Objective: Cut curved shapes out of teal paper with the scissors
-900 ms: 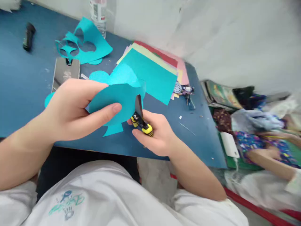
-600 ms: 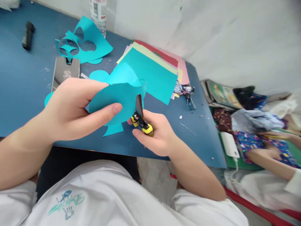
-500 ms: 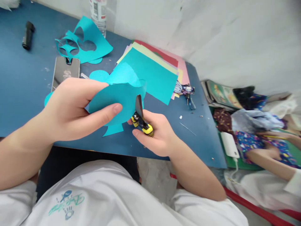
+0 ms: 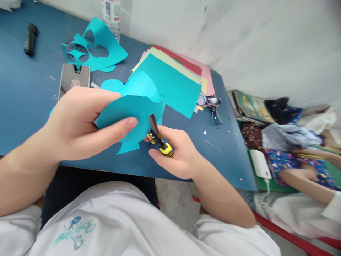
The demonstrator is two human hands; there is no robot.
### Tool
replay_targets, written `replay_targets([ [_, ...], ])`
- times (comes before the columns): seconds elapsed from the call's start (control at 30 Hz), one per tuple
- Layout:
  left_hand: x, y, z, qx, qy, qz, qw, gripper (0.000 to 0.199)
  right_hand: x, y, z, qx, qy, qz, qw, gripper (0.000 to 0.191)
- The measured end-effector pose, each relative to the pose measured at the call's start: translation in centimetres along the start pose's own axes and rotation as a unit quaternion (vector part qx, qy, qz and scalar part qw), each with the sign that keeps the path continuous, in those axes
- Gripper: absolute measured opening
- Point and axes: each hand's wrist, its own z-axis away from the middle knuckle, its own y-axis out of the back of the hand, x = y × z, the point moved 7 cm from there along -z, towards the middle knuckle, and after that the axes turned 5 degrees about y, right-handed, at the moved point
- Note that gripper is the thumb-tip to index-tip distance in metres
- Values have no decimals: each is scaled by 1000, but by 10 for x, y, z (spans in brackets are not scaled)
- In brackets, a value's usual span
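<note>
The table (image 4: 226, 156) is biggest and looks the same as before. On it, the stack (image 4: 170, 85) of colored sheets has not moved. The left hand (image 4: 80, 122) pinches the blue paper (image 4: 125, 110), thumb in front and most other fingers hidden behind. The paper is up over the table, a bit bent, and it has slid a tiny bit to the left. The right hand (image 4: 177, 153) grips the scissors (image 4: 160, 142) at the paper's right side; its fingers are partly hidden. The scissors' dark blade (image 4: 153, 125) now sits lower and nearer the left thumb than it did a second ago.
</note>
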Motion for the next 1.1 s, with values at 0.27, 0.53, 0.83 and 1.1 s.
replay_targets([
  [0.27, 4, 1, -3, 0, -22, -14, 1000, 39, -1, 0, -1, -5, 7, 3, 1000, 21],
  [0.53, 4, -1, -1, 7, -16, -20, 1000, 39, 0, -2, 1, -2, 8, -4, 1000, 23],
  [0.83, 4, -2, -6, 10, -14, 7, 1000, 37, -1, -1, -1, -4, 0, 4, 1000, 24],
  [1.1, 4, -2, -8, 7, -9, 17, 1000, 35, -1, 0, 0, -3, 11, 10, 1000, 24],
])
